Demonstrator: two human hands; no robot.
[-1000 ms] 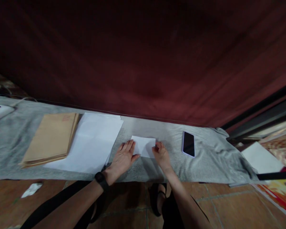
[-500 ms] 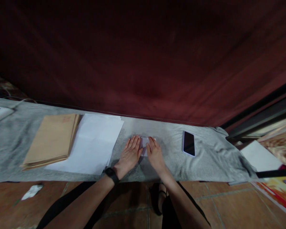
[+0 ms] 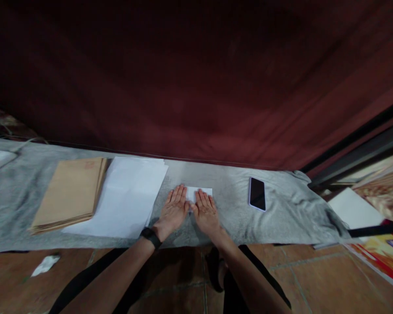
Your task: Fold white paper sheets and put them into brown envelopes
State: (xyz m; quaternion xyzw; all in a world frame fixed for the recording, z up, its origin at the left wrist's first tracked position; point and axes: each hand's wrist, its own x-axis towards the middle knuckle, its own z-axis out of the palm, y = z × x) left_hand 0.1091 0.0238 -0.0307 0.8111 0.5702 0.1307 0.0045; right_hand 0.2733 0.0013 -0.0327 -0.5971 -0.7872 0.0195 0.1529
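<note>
Here, on a grey cloth-covered surface (image 3: 231, 218): one small white rectangle of paper (image 3: 191, 193), lying flat between a bare left hand (image 3: 173, 210), black band (image 3: 150, 237) at its wrist, and a bare right hand (image 3: 206, 213). Both hands palm down, fingers straight, pressed to the paper, thumbs close; whether those touch, I cannot tell. To the left, loose large white sheets (image 3: 127, 196), partly under brown paper envelopes (image 3: 70, 189). To the right, one dark-screened, pale-edged phone (image 3: 257, 194).

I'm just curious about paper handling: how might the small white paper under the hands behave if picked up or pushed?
The small white paper looks thin, so probably light. Lying flat, it's unlikely to roll. The grey cloth beneath looks soft, so pushing might meet slight drag.
</note>
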